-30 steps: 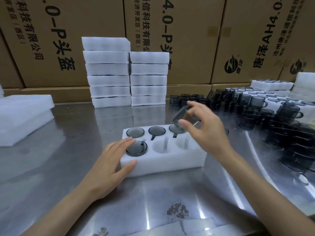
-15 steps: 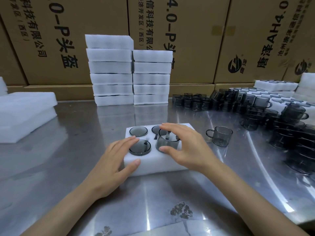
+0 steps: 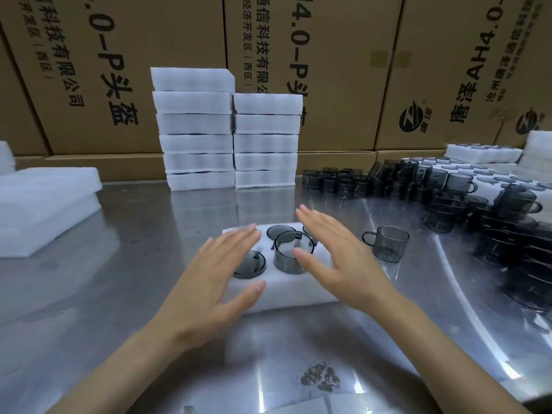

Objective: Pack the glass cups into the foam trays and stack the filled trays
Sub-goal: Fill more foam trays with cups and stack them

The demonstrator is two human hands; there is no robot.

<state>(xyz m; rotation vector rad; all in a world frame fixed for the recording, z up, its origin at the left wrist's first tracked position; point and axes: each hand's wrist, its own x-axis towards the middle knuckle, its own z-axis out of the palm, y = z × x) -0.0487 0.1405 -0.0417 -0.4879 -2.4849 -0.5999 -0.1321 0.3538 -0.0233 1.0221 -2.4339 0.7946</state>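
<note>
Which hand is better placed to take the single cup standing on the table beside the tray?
The right hand, probably. It is open over the right part of the foam tray, and the single cup stands to its right. The left hand lies on the tray's far side.

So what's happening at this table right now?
A person is packing smoky glass cups into a white foam tray on a metal table. Both hands are open: the left hand rests on the tray's near left corner, the right hand is over its right side. One cup stands proud of its slot. A loose cup waits nearby.
</note>
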